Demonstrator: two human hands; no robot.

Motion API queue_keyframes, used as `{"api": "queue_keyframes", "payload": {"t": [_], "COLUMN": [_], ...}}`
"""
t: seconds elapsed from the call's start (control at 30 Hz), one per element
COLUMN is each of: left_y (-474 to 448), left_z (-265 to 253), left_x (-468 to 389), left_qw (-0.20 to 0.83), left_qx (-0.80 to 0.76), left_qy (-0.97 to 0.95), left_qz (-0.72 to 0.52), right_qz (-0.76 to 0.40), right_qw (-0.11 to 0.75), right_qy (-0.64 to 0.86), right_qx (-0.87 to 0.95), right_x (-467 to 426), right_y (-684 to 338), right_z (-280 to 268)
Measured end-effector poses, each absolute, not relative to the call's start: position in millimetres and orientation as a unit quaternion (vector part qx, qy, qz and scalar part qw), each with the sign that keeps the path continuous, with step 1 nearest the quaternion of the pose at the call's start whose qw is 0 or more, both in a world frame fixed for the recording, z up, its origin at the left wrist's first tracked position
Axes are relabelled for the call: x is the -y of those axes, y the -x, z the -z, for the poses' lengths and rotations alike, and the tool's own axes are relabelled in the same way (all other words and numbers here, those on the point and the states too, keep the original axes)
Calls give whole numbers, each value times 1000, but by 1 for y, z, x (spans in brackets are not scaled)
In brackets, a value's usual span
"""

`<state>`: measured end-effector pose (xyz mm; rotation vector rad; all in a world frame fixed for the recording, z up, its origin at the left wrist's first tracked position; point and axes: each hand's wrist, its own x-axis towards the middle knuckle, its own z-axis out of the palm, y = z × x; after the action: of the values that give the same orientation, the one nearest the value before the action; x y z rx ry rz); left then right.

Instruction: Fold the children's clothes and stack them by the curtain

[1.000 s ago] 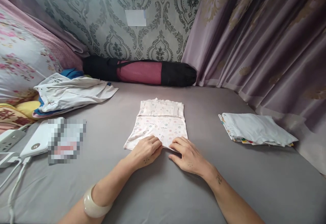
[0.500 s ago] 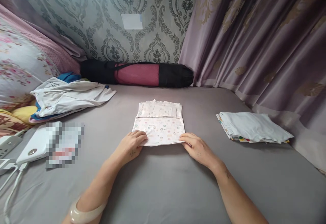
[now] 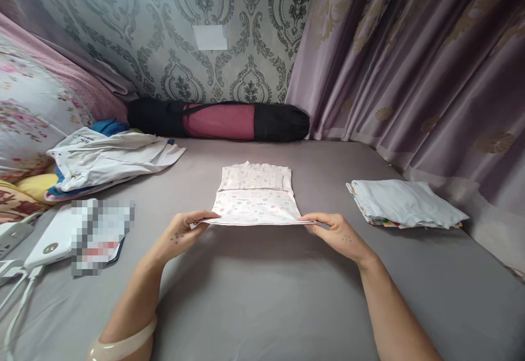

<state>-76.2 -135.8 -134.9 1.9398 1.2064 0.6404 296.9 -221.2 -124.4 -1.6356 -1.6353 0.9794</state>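
A pale pink garment [image 3: 256, 205] with a small print lies partly folded on the grey sheet, its far part doubled over. My left hand [image 3: 184, 234] pinches its near left corner between thumb and fingers. At the near right corner, my right hand [image 3: 334, 232] grips the cloth the same way. The near edge is stretched between both hands and raised off the bed, casting a shadow below. The garment's far part rests flat. Fingertips under the cloth are partly hidden.
Folded white clothes [image 3: 410, 203] lie to the right. On the left are a heap of clothes [image 3: 115, 156], a white power bank [image 3: 61, 235] with cables and a blurred flat item [image 3: 102, 235]. A black and red roll bag [image 3: 219, 120] lies along the wall.
Both hands have lifted the garment's near edge off the bed and moved apart, pulling that edge wider. The folded far part stays in place.
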Motion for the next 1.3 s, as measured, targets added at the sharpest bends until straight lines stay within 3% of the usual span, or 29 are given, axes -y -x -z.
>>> {"api": "queue_keyframes", "payload": {"t": [0.33, 0.53, 0.67, 0.97, 1.13, 1.3], "left_y": [77, 74, 75, 68, 56, 38], "left_z": [122, 113, 117, 143, 156, 168], "left_x": [140, 146, 144, 109, 83, 60], "left_qw": [474, 575, 569, 489, 415, 261], "left_qx": [-458, -435, -429, -445, -484, -573], "left_qy": [-730, -670, -673, -678, -699, -715], "left_qz": [-183, -179, -197, -321, -324, -305], "right_qz": [-471, -527, -524, -381, -210, -105], "right_qw": [256, 271, 290, 350, 270, 205], "right_qy": [555, 511, 512, 585, 675, 732], "right_qx": [636, 623, 616, 624, 654, 641], "right_x": [228, 229, 226, 185, 160, 137], "right_y": [-308, -314, -315, -309, -306, -294], "right_z": [119, 119, 122, 135, 144, 148]}}
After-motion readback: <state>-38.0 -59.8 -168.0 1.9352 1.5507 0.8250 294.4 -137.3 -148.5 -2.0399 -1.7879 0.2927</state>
